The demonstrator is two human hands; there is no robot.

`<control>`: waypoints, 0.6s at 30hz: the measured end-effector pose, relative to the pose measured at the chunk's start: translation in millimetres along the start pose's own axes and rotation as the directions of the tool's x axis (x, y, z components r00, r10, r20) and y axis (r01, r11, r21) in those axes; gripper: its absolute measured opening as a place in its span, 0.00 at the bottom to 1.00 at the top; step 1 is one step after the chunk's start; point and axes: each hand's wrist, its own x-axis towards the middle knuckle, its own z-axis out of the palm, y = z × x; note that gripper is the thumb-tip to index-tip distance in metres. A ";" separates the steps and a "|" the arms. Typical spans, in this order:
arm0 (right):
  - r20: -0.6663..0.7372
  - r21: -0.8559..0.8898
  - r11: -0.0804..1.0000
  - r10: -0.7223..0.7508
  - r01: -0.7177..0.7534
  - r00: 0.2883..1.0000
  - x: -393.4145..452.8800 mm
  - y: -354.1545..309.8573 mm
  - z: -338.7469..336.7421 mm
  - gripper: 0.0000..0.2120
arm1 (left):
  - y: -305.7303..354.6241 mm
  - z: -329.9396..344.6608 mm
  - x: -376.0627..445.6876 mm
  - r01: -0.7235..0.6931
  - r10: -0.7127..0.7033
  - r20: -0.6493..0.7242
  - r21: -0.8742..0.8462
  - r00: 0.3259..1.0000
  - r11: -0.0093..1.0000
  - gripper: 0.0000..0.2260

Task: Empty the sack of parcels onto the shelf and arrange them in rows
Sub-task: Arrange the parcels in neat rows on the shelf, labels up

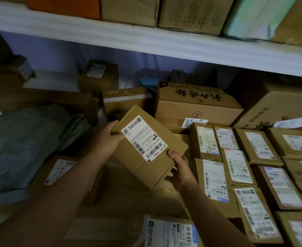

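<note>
Holding a labelled box (147,146) at frame centre, both hands grip it above the shelf: the left hand (109,138) closes on its upper-left end, the right hand (179,171) on its lower-right corner. Its long axis runs diagonally from upper left to lower right, label up. Rows of parcels (243,166) fill the right; a grey-green sack (22,148) lies left.

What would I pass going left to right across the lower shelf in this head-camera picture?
Grey-green sack → left hand → held parcel → right hand → rows of labelled parcels.
</note>
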 end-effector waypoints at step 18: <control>-0.179 0.334 0.942 0.023 0.038 0.984 5.6 17.6 -8.9 0.47 | -1.7 94.8 -24.6 0.382 -0.271 0.402 -0.227 0.875 0.896 0.22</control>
